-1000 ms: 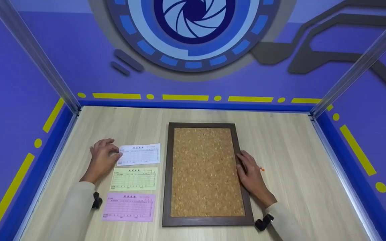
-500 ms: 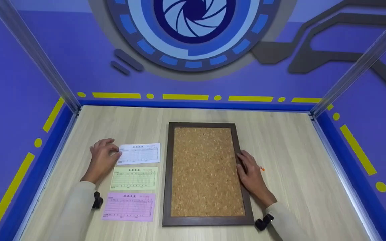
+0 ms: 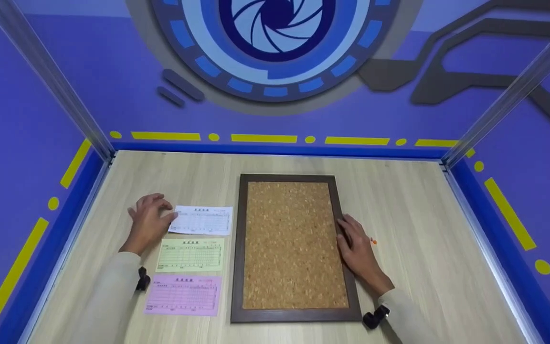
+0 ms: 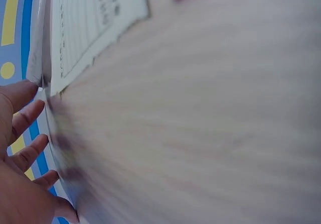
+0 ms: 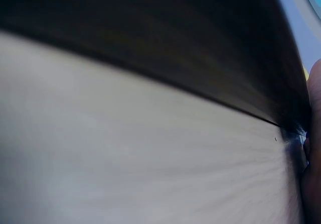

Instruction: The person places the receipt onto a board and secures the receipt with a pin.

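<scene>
My left hand (image 3: 148, 220) lies on the table with its fingers spread and its thumb tip on the left edge of a white printed slip (image 3: 203, 220). In the left wrist view the fingers (image 4: 25, 118) are nearly straight, right beside a pale printed slip (image 4: 85, 28). My right hand (image 3: 358, 248) rests flat on the right side of the dark wooden frame of a cork board (image 3: 289, 243). The right wrist view is a blur of dark frame (image 5: 150, 38) and table, with a bit of finger (image 5: 313, 133) at its edge.
A green slip (image 3: 191, 255) and a pink slip (image 3: 183, 295) lie in a column below the white one, left of the board. A small orange pin (image 3: 374, 241) lies just right of my right hand. Blue walls with metal posts enclose the wooden table (image 3: 423, 215).
The white slip has slid a little to the right and now sits slightly askew. My left hand has moved right with it. My right hand has stayed put.
</scene>
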{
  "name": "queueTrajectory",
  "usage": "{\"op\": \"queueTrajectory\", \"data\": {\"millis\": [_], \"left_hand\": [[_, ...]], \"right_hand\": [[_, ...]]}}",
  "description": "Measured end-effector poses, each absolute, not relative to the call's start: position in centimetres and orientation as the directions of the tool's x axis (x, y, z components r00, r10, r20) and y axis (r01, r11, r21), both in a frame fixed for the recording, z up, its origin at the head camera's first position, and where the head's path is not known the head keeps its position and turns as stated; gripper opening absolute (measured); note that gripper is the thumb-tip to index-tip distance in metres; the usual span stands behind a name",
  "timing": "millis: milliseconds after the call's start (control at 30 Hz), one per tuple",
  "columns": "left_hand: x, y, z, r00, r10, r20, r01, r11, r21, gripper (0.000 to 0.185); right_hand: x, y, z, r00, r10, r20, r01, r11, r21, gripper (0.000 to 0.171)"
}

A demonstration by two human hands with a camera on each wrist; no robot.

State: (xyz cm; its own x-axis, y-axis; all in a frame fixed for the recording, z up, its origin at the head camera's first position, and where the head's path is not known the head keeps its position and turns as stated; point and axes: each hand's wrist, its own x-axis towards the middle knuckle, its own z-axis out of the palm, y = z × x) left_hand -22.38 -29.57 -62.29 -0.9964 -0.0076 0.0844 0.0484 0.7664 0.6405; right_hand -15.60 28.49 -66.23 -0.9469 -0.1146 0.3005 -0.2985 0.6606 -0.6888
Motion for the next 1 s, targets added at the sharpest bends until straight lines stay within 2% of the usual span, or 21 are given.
{"op": "queueTrajectory", "data": {"millis": [333,867,1000], "left_hand": [[-22.2,-29.4,-62.3,-0.997,0.004,0.073,0.05,0.763,0.644,0.008],[-23.0,-29.6,-61.5,-0.997,0.067,0.036,0.074,0.757,0.649,0.029],[-23.1,-29.5,-61.5,-0.995,0.085,0.05,0.097,0.759,0.644,0.027]], "right_hand": [[-15.6,28.5,-66.4,-0.946,-0.119,0.301,-0.302,0.66,-0.688,0.043],[-15.7,28.7,-66.3,-0.939,-0.108,0.327,-0.313,0.664,-0.679,0.043],[-15.6,28.7,-66.5,-0.942,-0.116,0.314,-0.31,0.659,-0.686,0.044]]}}
